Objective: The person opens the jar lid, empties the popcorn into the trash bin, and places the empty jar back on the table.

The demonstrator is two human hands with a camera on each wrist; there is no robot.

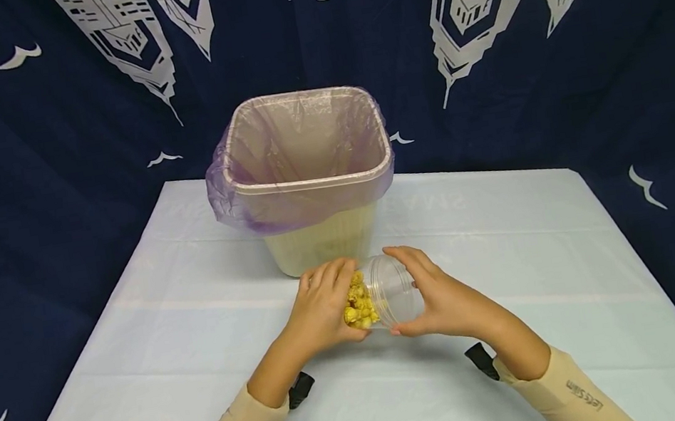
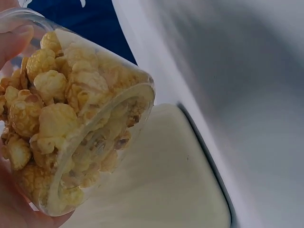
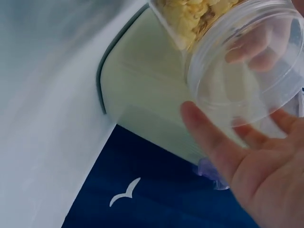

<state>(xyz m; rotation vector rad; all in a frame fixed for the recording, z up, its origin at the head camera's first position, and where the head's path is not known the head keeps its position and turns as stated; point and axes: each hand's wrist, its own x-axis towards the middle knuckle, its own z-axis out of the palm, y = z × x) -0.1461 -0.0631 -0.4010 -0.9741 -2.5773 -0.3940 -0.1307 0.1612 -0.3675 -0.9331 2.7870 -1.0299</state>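
Note:
A clear plastic jar [image 2: 76,109] holding yellow popcorn [image 1: 360,304] lies sideways in the air in front of the bin. My left hand [image 1: 324,307] grips the popcorn-filled end, fingers over the far side and thumb at the near side. At the other end is a ridged, see-through lid [image 1: 390,289], facing right. My right hand [image 1: 447,296] spans this lid with thumb and fingers spread. In the right wrist view its fingers [image 3: 209,133] look loose beside the lid; firm contact cannot be made out. Popcorn under the left palm is hidden in the head view.
A cream bin [image 1: 322,241] with a purple plastic liner [image 1: 222,198] folded over its rim stands just beyond the hands. White cloth covers the table [image 1: 511,251]. A dark blue curtain [image 1: 301,43] with white printed shapes hangs behind and at both sides.

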